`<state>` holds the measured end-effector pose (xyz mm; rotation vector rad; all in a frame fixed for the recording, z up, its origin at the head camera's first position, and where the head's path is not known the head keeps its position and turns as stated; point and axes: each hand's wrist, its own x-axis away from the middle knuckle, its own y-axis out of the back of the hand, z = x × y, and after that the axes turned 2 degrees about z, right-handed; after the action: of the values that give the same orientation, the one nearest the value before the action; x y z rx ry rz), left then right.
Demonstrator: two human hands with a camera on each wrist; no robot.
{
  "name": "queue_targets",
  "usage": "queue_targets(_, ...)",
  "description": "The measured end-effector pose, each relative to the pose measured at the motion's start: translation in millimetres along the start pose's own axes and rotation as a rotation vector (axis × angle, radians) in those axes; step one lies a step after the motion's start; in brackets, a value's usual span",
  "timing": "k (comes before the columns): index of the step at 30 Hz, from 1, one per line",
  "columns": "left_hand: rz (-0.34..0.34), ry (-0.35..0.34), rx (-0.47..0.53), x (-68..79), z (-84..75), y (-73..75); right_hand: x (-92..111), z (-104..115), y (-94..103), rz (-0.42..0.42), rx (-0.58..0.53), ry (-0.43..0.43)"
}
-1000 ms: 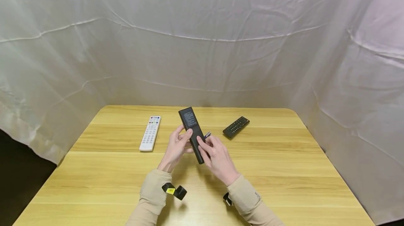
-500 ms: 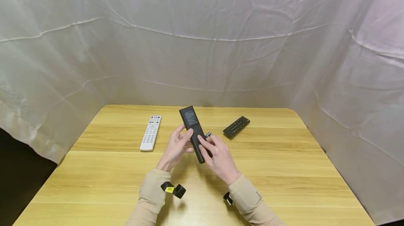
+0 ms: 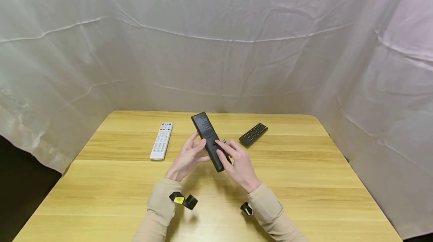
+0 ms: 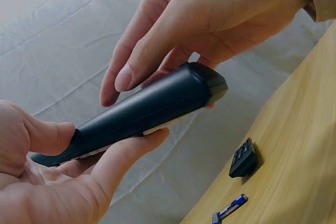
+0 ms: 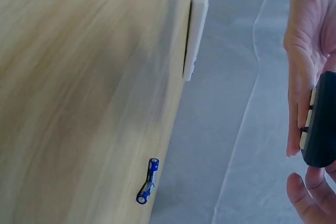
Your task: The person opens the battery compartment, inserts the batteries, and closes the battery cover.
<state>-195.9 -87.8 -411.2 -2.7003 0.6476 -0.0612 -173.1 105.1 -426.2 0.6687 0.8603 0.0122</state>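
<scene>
A black remote control [image 3: 207, 131] is held above the table, its back with a printed label facing up. My left hand [image 3: 189, 155] grips it around the middle, thumb on the back and fingers beneath. My right hand [image 3: 238, 163] is at the lower end, index finger and thumb over the back, close to a small dark notch; in the left wrist view a fingertip shows under that end. Pale buttons [image 5: 307, 124] edge the underside in the right wrist view. Two blue batteries [image 5: 150, 177] lie on the table beyond, mostly hidden by my right hand in the head view.
A white remote control [image 3: 161, 141] lies to the left on the wooden table [image 3: 101, 189]. To the right lies a smaller black remote control [image 3: 253, 134], buttons up. Grey cloth [image 3: 216, 65] hangs behind the table and along its sides.
The held remote's lower end has swung slightly right and up. My right index finger and thumb have shifted right along with it, uncovering more of the back. My left hand keeps its grip.
</scene>
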Motion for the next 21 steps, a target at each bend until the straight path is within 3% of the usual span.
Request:
queue_targets(8,0.010,0.017,0.060,-0.3,-1.0,1.2,-4.1,-3.4,1.9,-0.115,-0.173,-0.066)
queue_targets(16,0.040,0.035,0.191,-1.5,-0.1,6.8,-7.6,-2.4,7.4,-0.164,-0.190,-0.143)
queue_targets(21,0.003,0.050,0.167,-3.3,-2.5,11.6,-14.4,12.5,19.9,-0.169,-0.191,-0.135)
